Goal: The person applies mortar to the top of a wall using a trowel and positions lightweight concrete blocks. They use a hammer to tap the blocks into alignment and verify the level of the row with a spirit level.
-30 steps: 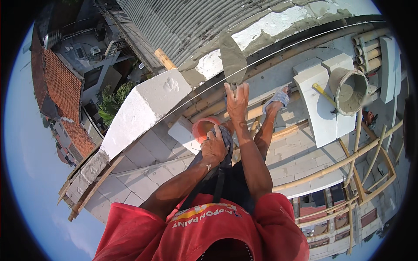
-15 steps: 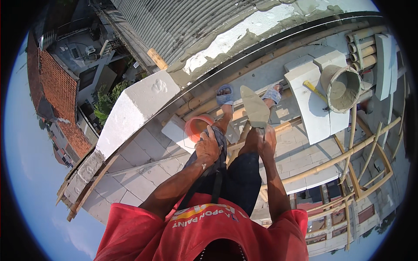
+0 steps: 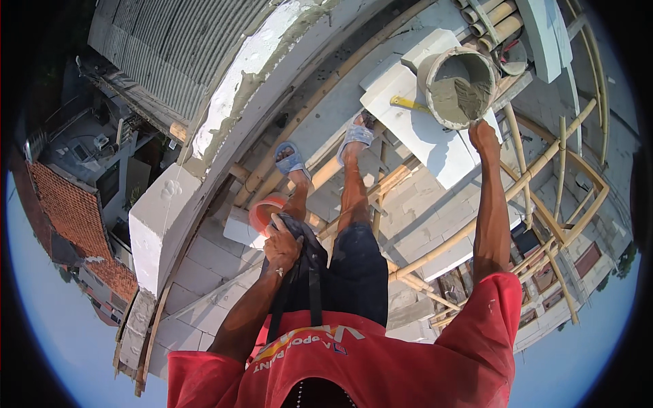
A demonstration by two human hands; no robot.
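My right hand point(image 3: 484, 139) is closed on the trowel at the near rim of the mortar bucket point(image 3: 433, 92), its blade point(image 3: 471, 100) down in the grey mortar. This bucket stands on pale blocks point(image 3: 442, 156) beside a yellow-handled tool point(image 3: 408, 103). My left hand point(image 3: 281, 246) grips dark cloth with a strap over my left leg, just beside an orange bucket point(image 3: 261, 213). Left of my feet runs a white wall top point(image 3: 231, 88) partly coated in mortar, with a larger pale block point(image 3: 160, 212) at its nearer end.
My sandaled feet point(image 3: 292, 160) rest on bamboo poles point(image 3: 336, 166) high above the ground. A bamboo frame point(image 3: 564, 178) stands at the right, with bundled poles point(image 3: 495, 19) at the top. Corrugated roofing point(image 3: 163, 54), tiled roofs point(image 3: 64, 224) and the drop lie left.
My right hand has brought the trowel from the wall top, across to the right, into the mortar bucket. The view has turned rightward; my left hand stays on the cloth.
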